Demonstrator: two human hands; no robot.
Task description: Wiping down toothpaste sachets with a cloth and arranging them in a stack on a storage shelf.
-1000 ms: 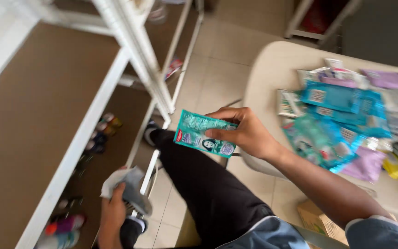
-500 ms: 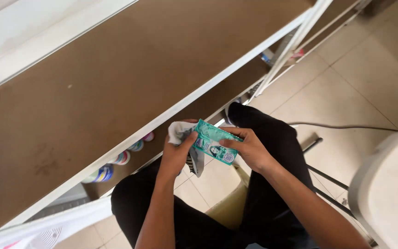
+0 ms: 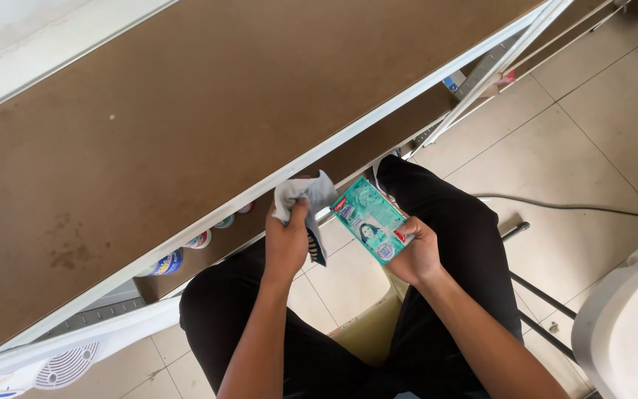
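Head view looks straight down past a long brown shelf board with a white metal edge onto the person's lap, black trousers over a pale tiled floor. The right hand is closed around the lower right corner of a flat teal plastic sachet printed with a small portrait, thumb over the front, fingers behind, holding it tilted with its printed face up. The left hand is bunched around a crumpled light-grey cloth with a dark striped edge, most of the cloth sticking up above the knuckles and one striped corner hanging down by the thumb.

A second ago the sachet was held out to the right, beside a round table piled with similar packets, and the cloth hand hung low and well apart from it. Half a second ago the two hands had come together over the lap. Now they sit slightly apart again: the cloth is just beside the sachet's upper left corner, near but, as far as I can tell, not pressing on its face. So the packet has been brought away from the pile and into reach of the cloth.

Under the shelf edge a row of small round tubs with blue and white labels shows, and a white rounded tabletop rim shows at lower right.
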